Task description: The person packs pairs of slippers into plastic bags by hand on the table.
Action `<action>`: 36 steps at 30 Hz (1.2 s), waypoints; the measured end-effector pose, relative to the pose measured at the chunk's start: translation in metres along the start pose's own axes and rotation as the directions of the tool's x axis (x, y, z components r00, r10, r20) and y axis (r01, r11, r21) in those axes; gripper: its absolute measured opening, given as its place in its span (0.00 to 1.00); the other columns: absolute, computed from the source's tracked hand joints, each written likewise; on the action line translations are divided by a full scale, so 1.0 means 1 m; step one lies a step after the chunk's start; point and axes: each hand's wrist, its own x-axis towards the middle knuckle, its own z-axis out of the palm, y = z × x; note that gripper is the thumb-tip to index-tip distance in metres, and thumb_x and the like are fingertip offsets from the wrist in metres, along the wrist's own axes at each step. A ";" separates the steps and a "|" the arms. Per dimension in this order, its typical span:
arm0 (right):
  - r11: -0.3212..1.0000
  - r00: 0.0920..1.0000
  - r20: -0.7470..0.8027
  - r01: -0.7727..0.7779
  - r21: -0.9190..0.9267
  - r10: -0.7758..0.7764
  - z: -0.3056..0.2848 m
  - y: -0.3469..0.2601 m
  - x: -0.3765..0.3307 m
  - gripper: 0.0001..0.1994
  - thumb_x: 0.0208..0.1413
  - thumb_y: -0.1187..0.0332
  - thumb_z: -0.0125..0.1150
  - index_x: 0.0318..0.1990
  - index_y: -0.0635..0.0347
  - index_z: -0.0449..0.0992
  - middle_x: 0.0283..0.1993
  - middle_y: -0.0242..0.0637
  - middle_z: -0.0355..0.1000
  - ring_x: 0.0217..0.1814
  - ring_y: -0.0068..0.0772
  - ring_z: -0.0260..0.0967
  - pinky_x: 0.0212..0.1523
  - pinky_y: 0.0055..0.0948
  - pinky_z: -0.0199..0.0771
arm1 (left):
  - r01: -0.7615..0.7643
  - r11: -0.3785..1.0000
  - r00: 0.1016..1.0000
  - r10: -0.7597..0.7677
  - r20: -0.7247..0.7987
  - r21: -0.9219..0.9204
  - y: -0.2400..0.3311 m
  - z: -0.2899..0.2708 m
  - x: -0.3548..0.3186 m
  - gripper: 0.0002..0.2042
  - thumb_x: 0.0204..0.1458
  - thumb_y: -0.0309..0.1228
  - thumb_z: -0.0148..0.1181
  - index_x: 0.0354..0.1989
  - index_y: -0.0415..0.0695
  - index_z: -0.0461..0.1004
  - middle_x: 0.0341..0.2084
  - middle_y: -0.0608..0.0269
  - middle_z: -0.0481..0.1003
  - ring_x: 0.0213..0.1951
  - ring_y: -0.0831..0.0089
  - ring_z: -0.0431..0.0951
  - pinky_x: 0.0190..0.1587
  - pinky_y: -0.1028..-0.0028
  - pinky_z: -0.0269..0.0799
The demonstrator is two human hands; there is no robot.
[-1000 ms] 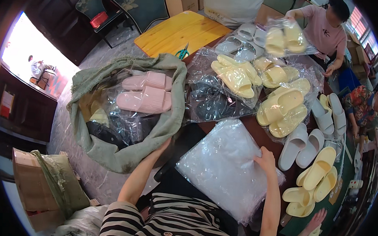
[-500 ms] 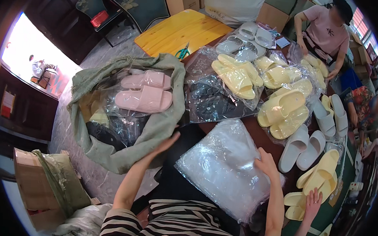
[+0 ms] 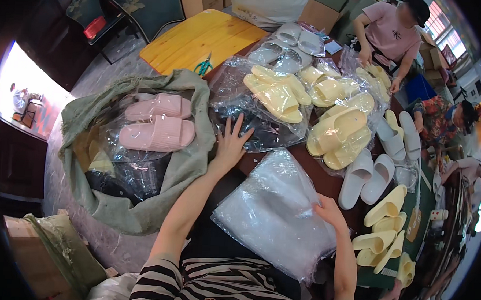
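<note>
My left hand (image 3: 231, 144) is open, its fingers spread at the near edge of some dark slippers (image 3: 263, 121) wrapped in clear plastic. Glare on the plastic hides whether the fingertips press on it. In my right hand (image 3: 330, 212) is the right edge of a stack of clear plastic bags (image 3: 273, 205), thumb on top, lying over the table edge in front of me. Left of my left hand, a grey-green cloth sack (image 3: 125, 217) gapes wide. On top inside it lies a bagged pair of pink slippers (image 3: 158, 133), with dark bagged ones beneath.
Bagged yellow slippers (image 3: 338, 133) and grey slippers (image 3: 282, 55) cover the table's far part. Unbagged grey slippers (image 3: 356, 179) and yellow slippers (image 3: 376, 240) stand at the right. Green-handled scissors (image 3: 204, 67) lie by a yellow wooden board (image 3: 186, 40). A co-worker (image 3: 390, 33) handles yellow slippers opposite.
My left hand has moved from the sack's rim up and right to the dark bagged slippers. A neighbour's hand at lower right has drawn back from the yellow slippers. The whole view has shifted.
</note>
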 end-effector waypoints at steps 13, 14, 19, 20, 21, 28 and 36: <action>0.911 0.956 0.268 -0.211 0.355 0.117 -0.015 -0.016 0.136 0.13 0.50 0.73 0.62 0.45 0.63 0.77 0.37 0.30 0.75 0.39 0.22 0.70 0.42 0.26 0.70 | 0.014 0.846 0.986 -0.100 -0.133 -0.533 -0.039 -0.044 0.098 0.17 0.52 0.28 0.63 0.52 0.43 0.74 0.54 0.52 0.75 0.56 0.51 0.72 0.57 0.61 0.68; 0.920 0.958 0.230 -0.240 0.311 0.172 -0.017 -0.022 0.153 0.13 0.48 0.73 0.63 0.44 0.63 0.76 0.37 0.31 0.75 0.38 0.24 0.70 0.41 0.27 0.70 | -0.028 0.865 0.982 -0.070 -0.177 -0.500 -0.041 -0.049 0.099 0.18 0.51 0.29 0.63 0.52 0.43 0.74 0.54 0.52 0.75 0.56 0.51 0.72 0.57 0.60 0.69; 0.967 0.987 0.052 -0.162 0.196 0.155 -0.024 -0.050 0.220 0.20 0.47 0.68 0.64 0.49 0.65 0.76 0.39 0.38 0.76 0.39 0.31 0.72 0.39 0.32 0.72 | -0.135 0.937 0.968 0.055 -0.246 -0.322 -0.030 -0.074 0.095 0.19 0.49 0.27 0.64 0.52 0.46 0.74 0.56 0.59 0.73 0.60 0.52 0.68 0.58 0.59 0.69; 0.977 0.992 -0.014 -0.121 0.177 0.126 -0.025 -0.042 0.232 0.24 0.46 0.67 0.65 0.52 0.66 0.75 0.40 0.41 0.77 0.39 0.32 0.72 0.39 0.34 0.73 | -0.151 0.931 0.968 0.071 -0.241 -0.331 -0.026 -0.074 0.093 0.19 0.49 0.27 0.64 0.52 0.46 0.74 0.56 0.59 0.73 0.60 0.52 0.68 0.58 0.59 0.69; 0.973 0.989 -0.023 -0.136 0.188 0.143 -0.020 -0.036 0.245 0.24 0.46 0.67 0.65 0.52 0.66 0.75 0.40 0.41 0.77 0.39 0.32 0.72 0.39 0.34 0.73 | -0.165 0.946 0.965 0.096 -0.244 -0.279 -0.025 -0.072 0.088 0.20 0.48 0.26 0.64 0.52 0.46 0.74 0.57 0.61 0.72 0.60 0.53 0.68 0.58 0.59 0.70; 0.975 0.986 0.010 -0.163 -0.151 0.166 -0.024 -0.043 0.269 0.24 0.42 0.56 0.70 0.45 0.63 0.82 0.39 0.45 0.80 0.36 0.34 0.75 0.36 0.36 0.75 | -0.131 0.959 0.991 0.134 -0.003 -0.252 -0.034 -0.043 0.047 0.22 0.49 0.26 0.63 0.55 0.47 0.73 0.58 0.64 0.71 0.62 0.52 0.66 0.58 0.60 0.71; 0.961 0.981 0.112 -0.125 -0.246 0.156 -0.046 -0.056 0.272 0.17 0.41 0.64 0.70 0.37 0.67 0.83 0.37 0.44 0.79 0.37 0.32 0.73 0.40 0.33 0.73 | 0.015 0.991 0.998 -0.007 0.060 -0.135 0.037 -0.080 -0.034 0.11 0.50 0.27 0.60 0.43 0.43 0.74 0.43 0.47 0.73 0.50 0.50 0.73 0.52 0.57 0.71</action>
